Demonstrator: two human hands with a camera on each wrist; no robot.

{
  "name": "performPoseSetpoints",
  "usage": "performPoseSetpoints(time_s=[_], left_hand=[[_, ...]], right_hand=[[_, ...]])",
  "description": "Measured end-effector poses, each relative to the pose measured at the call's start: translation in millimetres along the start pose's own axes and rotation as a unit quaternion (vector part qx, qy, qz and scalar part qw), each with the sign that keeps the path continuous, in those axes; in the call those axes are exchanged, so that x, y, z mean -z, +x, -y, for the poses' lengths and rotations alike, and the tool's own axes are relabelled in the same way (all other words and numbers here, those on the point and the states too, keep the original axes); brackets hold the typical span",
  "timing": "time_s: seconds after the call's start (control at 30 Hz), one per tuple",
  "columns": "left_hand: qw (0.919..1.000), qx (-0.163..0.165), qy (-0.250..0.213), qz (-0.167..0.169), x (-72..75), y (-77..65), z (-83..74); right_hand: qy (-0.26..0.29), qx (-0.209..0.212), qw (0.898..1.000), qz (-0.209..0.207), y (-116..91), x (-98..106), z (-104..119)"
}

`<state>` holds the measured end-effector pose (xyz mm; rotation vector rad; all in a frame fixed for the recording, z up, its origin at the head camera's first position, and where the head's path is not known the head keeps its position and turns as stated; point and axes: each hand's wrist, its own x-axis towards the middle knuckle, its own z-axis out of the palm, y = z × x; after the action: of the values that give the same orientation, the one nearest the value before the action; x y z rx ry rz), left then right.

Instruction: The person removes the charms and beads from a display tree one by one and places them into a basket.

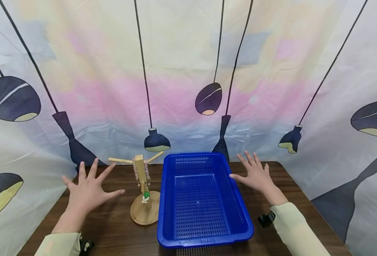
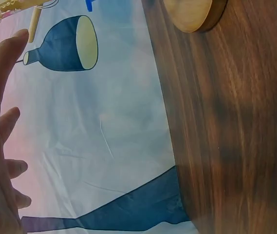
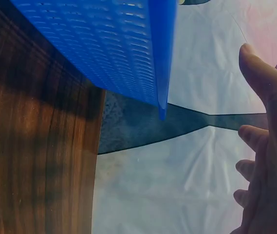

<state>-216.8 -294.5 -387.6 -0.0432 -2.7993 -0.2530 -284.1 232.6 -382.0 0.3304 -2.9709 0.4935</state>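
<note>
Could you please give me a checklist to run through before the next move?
1. Left grip free: ok, fingers spread, holding nothing.
2. Right grip free: ok, fingers spread, holding nothing.
3. Basket upright: ok, open side up on the table.
4. Stand upright: ok.
5. Beads on the stand: ok, hanging on both sides.
6. Base clear of the basket: cannot tell, the basket hides its edge.

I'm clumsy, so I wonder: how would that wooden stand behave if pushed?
The wooden stand looks stiff, with a thick post. Pushed near the top, it might tip, though its wide round base should help steady it. The beads hanging from its pegs would probably swing.
</note>
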Motion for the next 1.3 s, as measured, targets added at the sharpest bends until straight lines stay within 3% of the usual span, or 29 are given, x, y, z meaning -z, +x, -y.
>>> performPoseSetpoints(time_s=[0.4, 0.83, 1.13, 1.3], left_hand=[[0.9999, 0.009, -0.007, 0.01, -6.5, -7.5, -2.1], [0.9996, -0.002, -0.018, -0.02, -0.3, -14.0, -7.1], [0.998, -0.02, -0.055, -0.026, 7.2, -11.9, -10.1], [0.9959, -0.006, -0.091, 0.002, 13.3, -10.2, -13.9]], right_hand=[[0.027, 0.018, 0.999, -0.014, -6, -3, 1], [0.033, 0.07, 0.997, -0.024, -12, 9, 4], [0.06, 0.08, 0.995, 0.001, -12, 25, 10], [0.069, 0.087, 0.994, 0.009, -10, 31, 14]])
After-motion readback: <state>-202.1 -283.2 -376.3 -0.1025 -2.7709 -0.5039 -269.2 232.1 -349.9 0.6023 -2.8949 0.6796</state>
